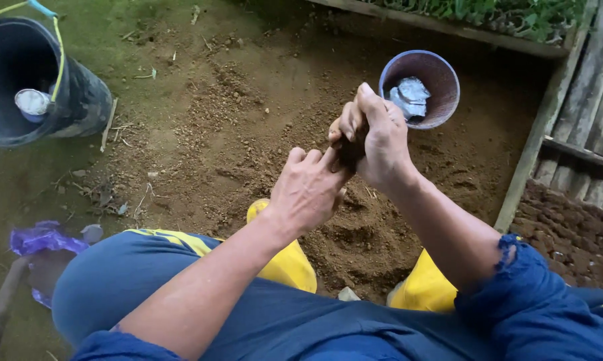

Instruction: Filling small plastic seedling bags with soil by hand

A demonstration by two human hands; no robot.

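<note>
Both hands meet mid-frame: right hand (378, 137) curled tight round a dark soil-filled bag (349, 152), probably a seedling bag, view poor; left hand (308, 187) half closed, fingertips pinching its lower side. Risk: loose grip spills soil or drops the bag onto the dirt floor (214, 134). Purple cup (419, 88) sits just behind, easy to knock. Wooden frame (535, 144) hems the right; open ground left toward the black bucket (37, 80).

Bare earth (201, 134), loose brown soil heaped centre. On it: black bucket (81, 100) left, purple cup (448, 100) right, purple plastic scrap (41, 238).
</note>
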